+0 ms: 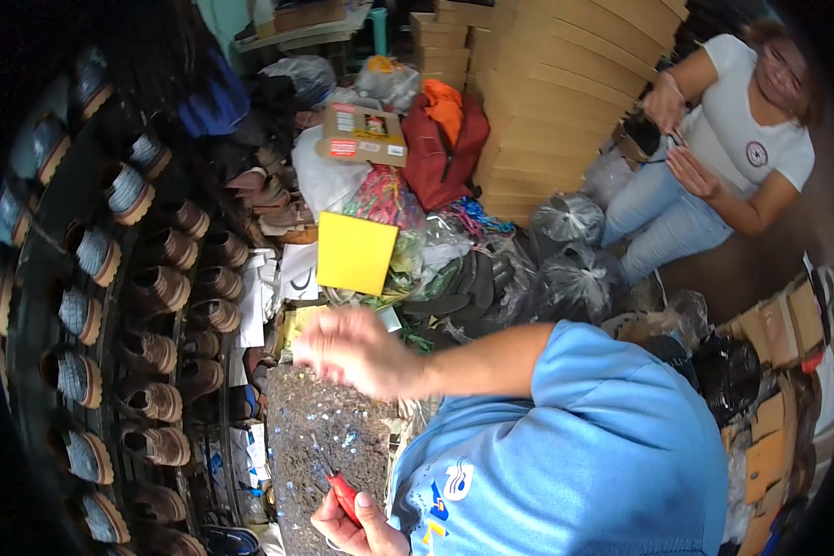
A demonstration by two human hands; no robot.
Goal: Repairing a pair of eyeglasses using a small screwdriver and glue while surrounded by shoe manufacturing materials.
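Observation:
My left hand [357,528], low in the picture, is closed around a red-handled tool with a thin dark shaft [345,499]. Its shaft points up over a worn, dark brown work surface [301,435] speckled with white and blue bits. Above the far end of that surface is my right hand [357,350], its bare forearm coming out of a light blue sleeve. Motion smears its fingers, so whether it holds anything is hidden. A bright yellow square sheet or pad [357,253] lies just beyond it.
Racks of brown and blue-grey shoes [150,350] line the left. Plastic bags [579,278], a red bag [445,148] and a cardboard box [363,134] crowd the far side, beside stacked cardboard [565,102]. At the right, another person [713,148] handles something small. Boxes [778,417] stand behind.

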